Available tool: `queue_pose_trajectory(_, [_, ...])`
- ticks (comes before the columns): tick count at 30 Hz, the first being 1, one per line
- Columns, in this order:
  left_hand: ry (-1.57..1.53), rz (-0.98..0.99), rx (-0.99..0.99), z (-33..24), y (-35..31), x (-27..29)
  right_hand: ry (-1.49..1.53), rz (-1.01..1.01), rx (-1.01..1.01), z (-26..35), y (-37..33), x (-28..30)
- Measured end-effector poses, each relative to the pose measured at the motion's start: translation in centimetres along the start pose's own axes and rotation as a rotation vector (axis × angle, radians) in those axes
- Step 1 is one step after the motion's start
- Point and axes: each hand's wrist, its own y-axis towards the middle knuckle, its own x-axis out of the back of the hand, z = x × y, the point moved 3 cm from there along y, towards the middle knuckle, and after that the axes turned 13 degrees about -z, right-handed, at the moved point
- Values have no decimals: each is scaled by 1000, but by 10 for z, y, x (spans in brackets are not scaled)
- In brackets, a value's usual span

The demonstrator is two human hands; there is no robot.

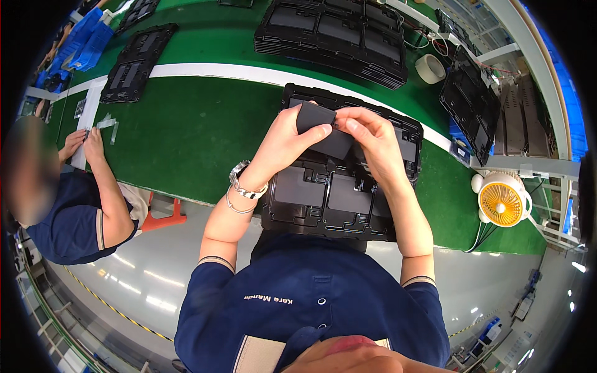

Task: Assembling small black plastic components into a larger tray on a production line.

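Note:
A dark grey flat panel [316, 116] is held up in my left hand [285, 138], the thumb lying across its lower edge. My right hand [375, 140] is pinched at the panel's right edge, fingers bent; whatever small thing sits between those fingertips is too hidden to name. Just below, a second dark grey surface [334, 144] shows; whether it belongs to the same panel I cannot tell. Under both hands lies a black plastic tray [328, 231] with moulded compartments, several holding flat dark grey pieces.
A tall stack of black trays [336, 53] stands at the back of the green table [180, 124]. To the right are a tape roll [430, 69], a leaning black tray [471, 102] and a yellow-and-white fan [501, 204]. At left, a co-worker [78, 214] works near another tray [138, 62].

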Motion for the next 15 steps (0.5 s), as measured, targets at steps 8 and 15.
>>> queue_pose_trajectory(8, [-183,-103,85,-1,2,2,-360,28,109,10,3,13])
queue_pose_trajectory(15, [-30,-48,35,14,3,-1,-539,28,110,14,9,34])
